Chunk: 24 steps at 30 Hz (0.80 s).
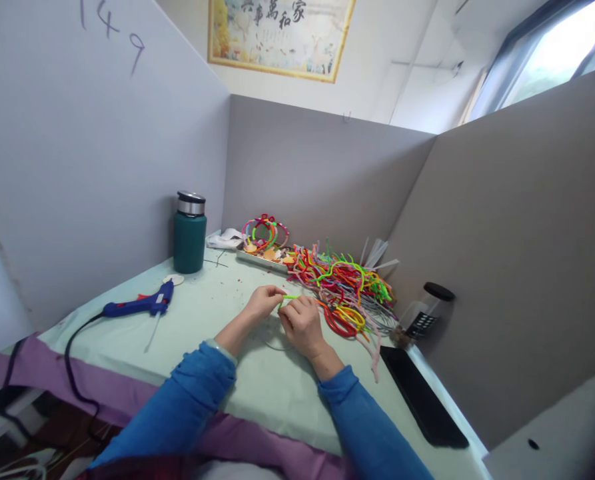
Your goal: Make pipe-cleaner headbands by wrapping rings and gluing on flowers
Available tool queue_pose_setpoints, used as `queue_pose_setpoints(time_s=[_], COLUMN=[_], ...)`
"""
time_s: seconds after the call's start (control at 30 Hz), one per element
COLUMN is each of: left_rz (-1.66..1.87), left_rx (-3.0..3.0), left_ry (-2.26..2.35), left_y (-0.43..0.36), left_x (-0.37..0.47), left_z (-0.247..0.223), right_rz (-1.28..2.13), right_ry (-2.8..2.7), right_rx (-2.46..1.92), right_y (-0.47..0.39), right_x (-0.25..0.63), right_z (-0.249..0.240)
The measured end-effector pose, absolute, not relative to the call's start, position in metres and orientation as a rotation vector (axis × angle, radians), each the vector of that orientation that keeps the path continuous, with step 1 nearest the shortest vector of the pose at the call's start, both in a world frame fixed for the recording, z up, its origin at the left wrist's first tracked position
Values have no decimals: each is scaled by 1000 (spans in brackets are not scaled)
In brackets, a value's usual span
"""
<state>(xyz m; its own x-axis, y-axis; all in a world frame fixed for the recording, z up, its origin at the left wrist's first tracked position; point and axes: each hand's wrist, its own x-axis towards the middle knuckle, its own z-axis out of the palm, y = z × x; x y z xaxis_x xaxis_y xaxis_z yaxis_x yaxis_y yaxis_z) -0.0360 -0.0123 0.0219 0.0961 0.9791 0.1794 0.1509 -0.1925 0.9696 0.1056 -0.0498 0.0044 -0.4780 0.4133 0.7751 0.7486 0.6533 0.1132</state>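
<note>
Over the middle of the pale green table cover, my left hand (266, 301) pinches one end of a bright green pipe cleaner (290, 297). My right hand (302, 325) is closed on the same strand, close beside the left. A thin grey wire loop (272, 345) shows faintly on the cover below the hands. Just right of my right hand lie coiled red pipe cleaners (338, 324) and a yellow coil (352, 317), in front of a large tangled multicoloured pile (334, 270).
A blue glue gun (142, 304) with a black cord lies left, a green bottle (189, 237) behind it. At the back, a tray (262, 259) holds small pieces and colourful rings (264, 232). A clear jar (422, 317) and a black slab (422, 397) are right. Grey partitions enclose the table.
</note>
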Motion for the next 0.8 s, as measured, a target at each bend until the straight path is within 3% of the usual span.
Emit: queue_pose_setpoints(time_s=[0.8], left_rz=[1174], left_rx=[1401], left_ry=[1122], left_y=[-12], left_x=[-37], left_z=[19], right_rz=[-597], right_ry=[-2149], right_rx=[-883], right_y=[-52], right_x=[104], right_z=[5])
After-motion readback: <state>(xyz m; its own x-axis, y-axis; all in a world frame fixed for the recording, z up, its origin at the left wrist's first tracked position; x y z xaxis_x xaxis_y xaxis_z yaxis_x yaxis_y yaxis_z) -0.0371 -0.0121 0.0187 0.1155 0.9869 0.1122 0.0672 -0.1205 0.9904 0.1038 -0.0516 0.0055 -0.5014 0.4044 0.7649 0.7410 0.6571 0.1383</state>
